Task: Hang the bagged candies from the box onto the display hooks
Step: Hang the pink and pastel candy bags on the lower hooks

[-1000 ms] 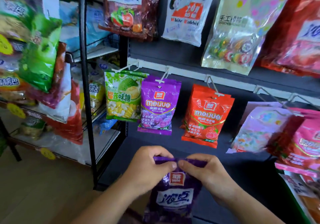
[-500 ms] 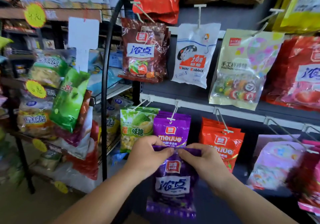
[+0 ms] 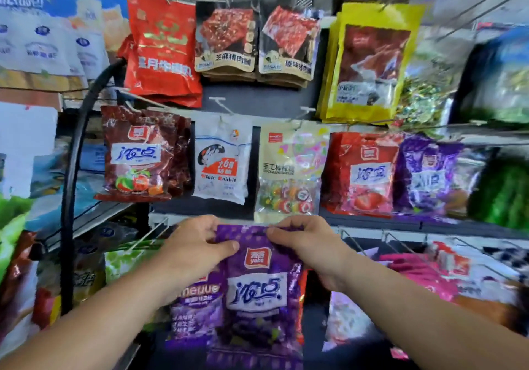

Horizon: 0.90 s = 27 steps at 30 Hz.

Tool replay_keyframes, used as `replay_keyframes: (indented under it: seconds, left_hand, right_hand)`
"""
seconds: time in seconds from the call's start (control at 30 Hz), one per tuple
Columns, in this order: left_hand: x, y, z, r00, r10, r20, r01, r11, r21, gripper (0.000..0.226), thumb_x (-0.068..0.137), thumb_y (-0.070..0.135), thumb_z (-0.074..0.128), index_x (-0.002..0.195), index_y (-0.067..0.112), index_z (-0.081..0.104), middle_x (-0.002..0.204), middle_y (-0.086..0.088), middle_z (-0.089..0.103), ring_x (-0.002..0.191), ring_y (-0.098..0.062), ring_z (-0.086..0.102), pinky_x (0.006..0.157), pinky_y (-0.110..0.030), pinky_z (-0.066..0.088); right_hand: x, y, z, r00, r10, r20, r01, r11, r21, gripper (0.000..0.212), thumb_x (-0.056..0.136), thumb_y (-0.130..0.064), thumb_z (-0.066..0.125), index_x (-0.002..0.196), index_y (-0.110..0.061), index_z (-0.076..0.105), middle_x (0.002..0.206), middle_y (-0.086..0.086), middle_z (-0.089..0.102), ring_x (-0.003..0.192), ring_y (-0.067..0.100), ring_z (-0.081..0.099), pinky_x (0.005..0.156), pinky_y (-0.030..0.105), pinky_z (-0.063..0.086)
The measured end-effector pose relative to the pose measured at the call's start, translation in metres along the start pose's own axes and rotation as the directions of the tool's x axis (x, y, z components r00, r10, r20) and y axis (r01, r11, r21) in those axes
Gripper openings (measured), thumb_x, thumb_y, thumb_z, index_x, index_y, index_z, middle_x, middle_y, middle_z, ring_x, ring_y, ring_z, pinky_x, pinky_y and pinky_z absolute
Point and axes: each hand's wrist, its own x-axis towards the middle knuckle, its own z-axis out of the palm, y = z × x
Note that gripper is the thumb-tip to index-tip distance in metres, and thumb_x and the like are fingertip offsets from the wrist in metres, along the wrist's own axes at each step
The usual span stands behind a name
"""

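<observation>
A purple candy bag (image 3: 257,289) with a red logo and a white label hangs upright between my hands in front of the display wall. My left hand (image 3: 197,243) pinches its top left corner and my right hand (image 3: 306,243) pinches its top right corner. Several matching purple bags (image 3: 426,178) hang on a hook in the middle row at the right. A bare white hook (image 3: 219,103) sticks out above the White Rabbit bag (image 3: 221,163). The box is not in view.
Red strawberry bags (image 3: 363,175), a pale lollipop bag (image 3: 292,169) and brown bags (image 3: 137,155) fill the middle row. Jerky packs (image 3: 226,40) and yellow bags (image 3: 369,63) hang above. A black curved rack frame (image 3: 71,175) stands left. Purple Meijue bags (image 3: 197,304) hang behind the held bag.
My view has tilted upward, bringing the top row of jerky packs into sight. Both hands have lifted the purple bag higher, from the lower row toward the middle row.
</observation>
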Motion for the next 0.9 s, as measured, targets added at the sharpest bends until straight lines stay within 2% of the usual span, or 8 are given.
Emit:
replay_keyframes:
  seconds: [0.13, 0.23, 0.3, 0.37, 0.47, 0.57, 0.73, 0.9]
  left_hand:
    - [0.008, 0.028, 0.046, 0.996, 0.083, 0.044, -0.084, 0.996, 0.003, 0.008, 0.088, 0.001, 0.074, 0.091, 0.008, 0.071, 0.077, -0.008, 0.078, 0.063, -0.015, 0.074, 0.049, -0.022, 0.053]
    - [0.012, 0.045, 0.079, 0.987, 0.134, 0.094, -0.133, 0.991, -0.013, 0.009, 0.087, 0.003, 0.076, 0.092, 0.01, 0.073, 0.077, -0.009, 0.079, 0.065, -0.017, 0.075, 0.054, -0.026, 0.054]
    - [0.014, 0.055, 0.101, 0.984, 0.138, 0.108, -0.133, 0.99, -0.052, 0.005, 0.088, 0.005, 0.075, 0.091, 0.007, 0.072, 0.079, -0.01, 0.079, 0.068, -0.021, 0.076, 0.061, -0.032, 0.059]
    - [0.018, 0.07, 0.123, 0.984, 0.145, 0.108, -0.133, 0.985, -0.11, 0.004, 0.091, 0.008, 0.073, 0.093, 0.006, 0.071, 0.085, -0.01, 0.079, 0.073, -0.022, 0.076, 0.068, -0.037, 0.063]
    - [0.032, 0.097, 0.151, 0.982, 0.16, 0.102, -0.143, 0.978, -0.152, 0.013, 0.09, 0.005, 0.072, 0.101, 0.009, 0.068, 0.097, -0.011, 0.076, 0.081, -0.022, 0.076, 0.064, -0.03, 0.062]
    - [0.043, 0.123, 0.179, 0.964, 0.185, 0.192, -0.167, 0.98, -0.107, 0.022, 0.089, 0.007, 0.074, 0.107, 0.016, 0.067, 0.099, -0.007, 0.075, 0.092, -0.023, 0.075, 0.076, -0.036, 0.064]
    - [0.059, 0.146, 0.222, 0.947, 0.24, 0.213, -0.238, 0.971, -0.036, 0.027, 0.086, 0.011, 0.075, 0.11, 0.02, 0.068, 0.09, -0.001, 0.075, 0.086, -0.019, 0.07, 0.09, -0.044, 0.06]
    - [0.073, 0.163, 0.244, 0.939, 0.276, 0.205, -0.279, 0.96, -0.013, 0.031, 0.091, 0.014, 0.072, 0.119, 0.019, 0.062, 0.102, -0.003, 0.071, 0.082, -0.017, 0.065, 0.077, -0.03, 0.054]
  right_hand:
    - [-0.015, -0.008, -0.056, 0.999, 0.039, -0.038, -0.039, 0.999, -0.02, 0.011, 0.09, -0.02, 0.078, 0.092, -0.009, 0.075, 0.088, 0.015, 0.077, 0.068, 0.021, 0.071, 0.054, 0.026, 0.054]
    - [-0.026, -0.013, -0.092, 0.995, 0.014, -0.096, -0.021, 0.997, -0.071, 0.025, 0.083, -0.026, 0.085, 0.096, -0.006, 0.077, 0.098, 0.02, 0.078, 0.082, 0.03, 0.076, 0.075, 0.046, 0.06]
    - [-0.032, -0.017, -0.115, 0.986, -0.015, -0.167, 0.003, 0.997, -0.071, 0.022, 0.082, -0.02, 0.086, 0.095, -0.003, 0.078, 0.097, 0.021, 0.078, 0.088, 0.036, 0.076, 0.084, 0.053, 0.06]
    - [-0.035, -0.026, -0.142, 0.964, -0.06, -0.259, 0.047, 0.997, -0.055, 0.018, 0.083, -0.013, 0.085, 0.093, 0.0, 0.078, 0.094, 0.022, 0.078, 0.082, 0.034, 0.076, 0.081, 0.049, 0.063]
    - [-0.034, -0.047, -0.193, 0.914, -0.108, -0.392, 0.095, 0.994, -0.051, 0.017, 0.084, -0.013, 0.084, 0.094, -0.001, 0.076, 0.089, 0.019, 0.079, 0.074, 0.028, 0.076, 0.067, 0.037, 0.063]
    - [-0.028, -0.062, -0.241, 0.853, -0.181, -0.489, 0.133, 0.982, -0.131, 0.02, 0.087, -0.018, 0.082, 0.097, -0.003, 0.075, 0.077, 0.009, 0.079, 0.062, 0.019, 0.074, 0.06, 0.033, 0.061]
    - [-0.014, -0.08, -0.291, 0.771, -0.3, -0.561, 0.156, 0.944, -0.291, 0.012, 0.091, -0.021, 0.076, 0.087, -0.01, 0.074, 0.082, 0.013, 0.078, 0.074, 0.029, 0.075, 0.08, 0.055, 0.063]
    - [0.007, -0.094, -0.317, 0.7, -0.354, -0.62, 0.159, 0.924, -0.348, 0.016, 0.096, -0.021, 0.07, 0.093, -0.005, 0.072, 0.093, 0.027, 0.075, 0.071, 0.029, 0.069, 0.078, 0.052, 0.061]
